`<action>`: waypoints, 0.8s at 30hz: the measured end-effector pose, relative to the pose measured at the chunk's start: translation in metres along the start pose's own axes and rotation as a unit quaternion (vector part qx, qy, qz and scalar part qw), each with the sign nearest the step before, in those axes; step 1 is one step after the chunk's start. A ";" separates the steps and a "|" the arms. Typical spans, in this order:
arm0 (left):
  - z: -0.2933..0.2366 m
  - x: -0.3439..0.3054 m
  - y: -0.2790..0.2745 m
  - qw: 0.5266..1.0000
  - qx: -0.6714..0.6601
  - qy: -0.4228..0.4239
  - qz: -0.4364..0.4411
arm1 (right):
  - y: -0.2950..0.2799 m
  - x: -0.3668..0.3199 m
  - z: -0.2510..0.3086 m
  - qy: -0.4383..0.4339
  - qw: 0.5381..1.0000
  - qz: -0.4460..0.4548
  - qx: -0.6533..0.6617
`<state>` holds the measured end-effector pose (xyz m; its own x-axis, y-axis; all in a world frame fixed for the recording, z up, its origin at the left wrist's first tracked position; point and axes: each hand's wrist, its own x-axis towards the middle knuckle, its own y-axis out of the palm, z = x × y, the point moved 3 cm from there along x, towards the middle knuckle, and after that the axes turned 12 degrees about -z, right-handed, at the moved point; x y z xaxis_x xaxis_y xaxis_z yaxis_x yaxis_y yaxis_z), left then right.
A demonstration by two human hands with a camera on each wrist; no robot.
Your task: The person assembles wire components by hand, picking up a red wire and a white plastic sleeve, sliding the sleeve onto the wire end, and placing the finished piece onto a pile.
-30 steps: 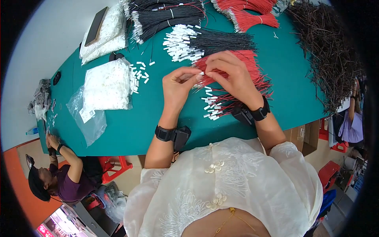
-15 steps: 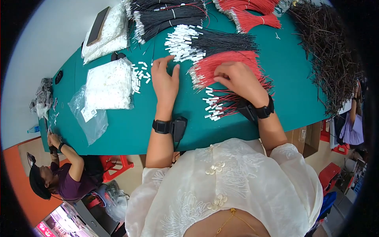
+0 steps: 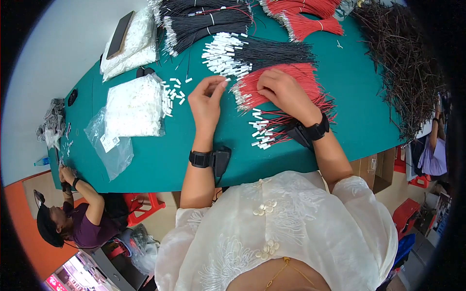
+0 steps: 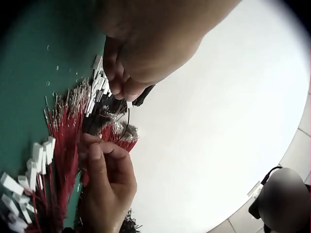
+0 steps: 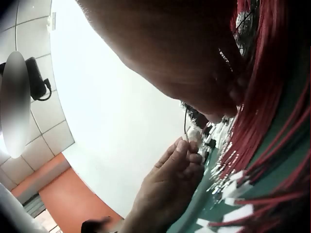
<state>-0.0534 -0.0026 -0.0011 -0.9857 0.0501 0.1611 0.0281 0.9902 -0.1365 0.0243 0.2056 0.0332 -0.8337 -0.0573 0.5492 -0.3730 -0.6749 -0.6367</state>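
Observation:
Between thumb and index finger, the left hand pinches a small white housing, whose end also shows in the left wrist view. The right hand is over the bundle of loose red wires, fingers bent and fingertips among the wires; whether it grips one is hidden. In the left wrist view the right hand's thumb and index finger lie close together beside the silver wire ends. The left hand faces these ends in the right wrist view.
Loose white housings lie beside a filled plastic bag. Black wires with white ends lie behind the red ones, red wires with white ends in front. A dark wire heap is at right; another person sits at left.
The hands were together a second ago, then parted. Since the middle frame the left hand has moved slightly right and shows a white housing at its fingertips; the right hand has shifted slightly left.

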 end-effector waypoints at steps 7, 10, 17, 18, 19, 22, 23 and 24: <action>-0.008 -0.013 0.009 0.980 -0.168 -0.089 0.059 | -0.016 0.006 0.028 0.106 0.982 -0.049 0.151; -0.011 -0.016 0.012 0.973 -0.192 -0.107 0.076 | -0.025 0.008 0.034 0.051 0.983 -0.116 0.133; -0.011 -0.020 0.014 0.978 -0.164 -0.074 0.109 | -0.034 0.010 0.037 -0.007 0.988 -0.151 0.040; -0.010 -0.021 0.013 0.978 -0.164 -0.075 0.109 | -0.033 0.011 0.037 -0.006 0.988 -0.150 0.040; -0.010 -0.021 0.014 0.977 -0.165 -0.077 0.109 | -0.033 0.011 0.037 -0.011 0.988 -0.149 0.034; -0.013 -0.022 0.015 0.976 -0.169 -0.081 0.111 | -0.032 0.010 0.036 -0.019 0.989 -0.146 0.022; -0.014 -0.022 0.015 0.976 -0.170 -0.080 0.110 | -0.032 0.010 0.036 -0.019 0.989 -0.144 0.019; -0.015 -0.022 0.015 0.976 -0.170 -0.079 0.109 | -0.032 0.010 0.037 -0.019 0.990 -0.142 0.015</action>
<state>-0.0288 0.0128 0.0078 -0.9627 0.2704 0.0071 0.2669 0.9454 0.1869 0.0425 0.1997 0.0790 -0.6805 0.1114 0.7242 -0.5778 -0.6895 -0.4368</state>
